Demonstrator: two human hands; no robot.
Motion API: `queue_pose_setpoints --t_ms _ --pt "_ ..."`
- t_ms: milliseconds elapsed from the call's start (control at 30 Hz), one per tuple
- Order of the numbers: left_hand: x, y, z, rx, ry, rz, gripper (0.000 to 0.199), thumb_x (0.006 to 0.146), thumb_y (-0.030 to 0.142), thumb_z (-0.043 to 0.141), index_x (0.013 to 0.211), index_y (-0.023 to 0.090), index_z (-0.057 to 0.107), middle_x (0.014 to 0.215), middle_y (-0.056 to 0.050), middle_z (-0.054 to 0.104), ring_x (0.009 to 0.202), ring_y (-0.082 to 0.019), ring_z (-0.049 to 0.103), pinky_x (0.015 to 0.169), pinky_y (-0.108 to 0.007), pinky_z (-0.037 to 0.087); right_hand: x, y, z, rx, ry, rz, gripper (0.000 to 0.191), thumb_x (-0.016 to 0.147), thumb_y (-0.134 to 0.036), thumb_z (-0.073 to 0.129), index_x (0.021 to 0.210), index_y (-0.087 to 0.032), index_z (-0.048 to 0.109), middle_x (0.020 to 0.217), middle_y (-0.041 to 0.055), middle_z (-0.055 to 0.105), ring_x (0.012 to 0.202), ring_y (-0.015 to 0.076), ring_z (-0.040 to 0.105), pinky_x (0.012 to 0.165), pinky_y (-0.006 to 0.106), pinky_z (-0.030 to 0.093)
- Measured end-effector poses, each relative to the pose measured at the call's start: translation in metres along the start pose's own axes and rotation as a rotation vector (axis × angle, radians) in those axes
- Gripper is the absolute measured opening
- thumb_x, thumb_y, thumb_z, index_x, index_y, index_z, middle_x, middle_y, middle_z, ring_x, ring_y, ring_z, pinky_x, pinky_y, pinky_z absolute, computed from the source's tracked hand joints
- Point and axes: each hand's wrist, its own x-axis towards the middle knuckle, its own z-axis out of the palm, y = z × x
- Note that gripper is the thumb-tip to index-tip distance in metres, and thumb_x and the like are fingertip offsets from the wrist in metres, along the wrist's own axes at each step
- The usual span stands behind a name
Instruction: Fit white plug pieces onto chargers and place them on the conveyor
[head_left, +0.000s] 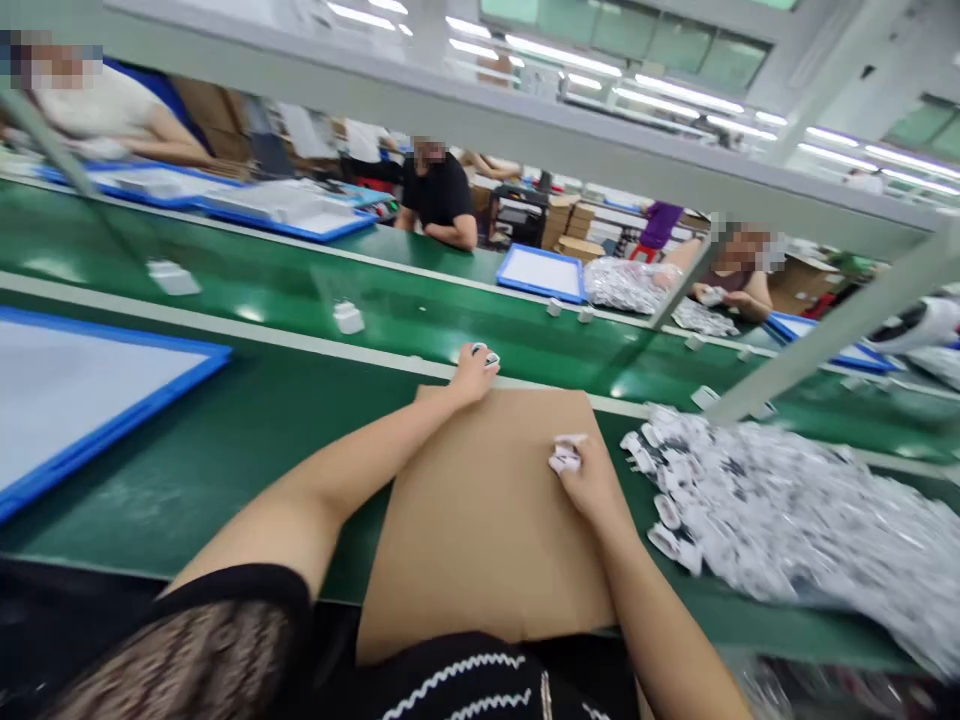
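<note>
Fingers (579, 468) of the right hand (592, 483) are pinching a small white plastic piece (565, 458) lying crosswise, while the left hand (474, 373) is gripping a similar piece (488, 358) at the far edge of the cardboard sheet (480, 540). A heap of bagged white pieces (787, 510) is lying right of the sheet, nearer the right hand.

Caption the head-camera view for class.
Left hand and right hand hold white parts over a cardboard sheet on a green conveyor.

white part (566, 458) in right hand (592, 482) partly hidden
</note>
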Motion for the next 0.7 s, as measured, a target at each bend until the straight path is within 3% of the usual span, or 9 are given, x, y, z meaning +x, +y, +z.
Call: queue_pose_setpoints --t_ms 67,200,300,400,467,533,633,700 --pt "-0.026 -0.005 0.005 -0.025 -0.119 0.108 0.028 0.089 0.025 0.064 0.117 0.019 0.060 0.147 -0.016 0.038 0.148 -0.032 0.036 0.129 -0.044 0.026 0.002 0.002 0.001 0.169 0.045 0.069 0.035 0.080 -0.030 0.073 0.114 -0.021 0.075 0.118 0.0109 0.071 0.110 0.0266 0.070 0.095 0.042 0.059" --pt "-0.071 -0.021 0.009 0.065 -0.362 0.373 0.031 0.094 0.041 0.057 0.117 0.022 0.060 0.151 -0.015 0.040 0.139 -0.035 0.046 0.124 -0.055 0.034 0.006 0.006 0.005 0.547 0.084 0.349 0.036 0.082 -0.042 0.073 0.112 -0.023 0.075 0.115 0.0083 0.073 0.088 0.0198 0.074 0.065 0.031 0.063" --pt "-0.094 -0.018 0.008 0.182 -0.301 0.413 0.028 0.095 0.039 0.054 0.114 0.020 0.061 0.159 -0.019 0.038 0.152 -0.044 0.029 0.125 -0.067 0.023 0.008 0.001 0.003 0.734 0.086 0.445 0.038 0.078 -0.042 0.078 0.109 -0.022 0.075 0.102 0.0060 0.076 0.080 0.0179 0.073 0.058 0.028 0.061" --pt "-0.117 0.001 0.005 0.205 -0.157 0.483 0.024 0.097 0.034 0.054 0.111 0.017 0.063 0.167 -0.020 0.029 0.159 -0.046 0.009 0.126 -0.070 0.012 0.008 -0.008 -0.002 0.846 0.156 0.413 0.042 0.070 -0.037 0.085 0.108 -0.022 0.073 0.100 0.0054 0.077 0.085 0.0190 0.075 0.065 0.028 0.062" --pt "-0.135 0.013 0.007 0.145 -0.133 0.552 0.024 0.099 0.032 0.052 0.114 0.018 0.063 0.164 -0.020 0.035 0.157 -0.042 0.018 0.126 -0.065 0.019 0.009 -0.012 -0.005 0.896 0.218 0.367 0.051 0.063 -0.033 0.089 0.110 -0.022 0.072 0.104 0.0045 0.076 0.091 0.0192 0.076 0.078 0.032 0.064" --pt "-0.151 0.021 0.012 0.050 -0.176 0.580 0.026 0.101 0.034 0.049 0.118 0.019 0.063 0.149 -0.020 0.052 0.145 -0.037 0.040 0.122 -0.060 0.033 0.010 -0.013 -0.006 0.934 0.248 0.341 0.062 0.055 -0.027 0.092 0.112 -0.023 0.071 0.108 0.0034 0.075 0.099 0.0202 0.076 0.089 0.035 0.063" --pt "-0.167 0.023 0.024 -0.055 -0.262 0.510 0.032 0.102 0.040 0.049 0.120 0.018 0.063 0.124 -0.016 0.067 0.122 -0.033 0.057 0.113 -0.055 0.044 0.011 -0.013 -0.007 0.973 0.204 0.385 0.060 0.051 -0.029 0.095 0.106 -0.021 0.072 0.106 0.0051 0.077 0.105 0.0243 0.075 0.093 0.038 0.062" --pt "-0.170 0.019 0.029 -0.091 -0.281 0.409 0.039 0.098 0.045 0.055 0.125 0.018 0.064 0.124 -0.015 0.069 0.121 -0.033 0.058 0.112 -0.055 0.046 0.011 -0.013 -0.008 0.973 0.174 0.420 0.054 0.052 -0.034 0.096 0.099 -0.021 0.073 0.103 0.0068 0.079 0.103 0.0253 0.075 0.091 0.038 0.062"
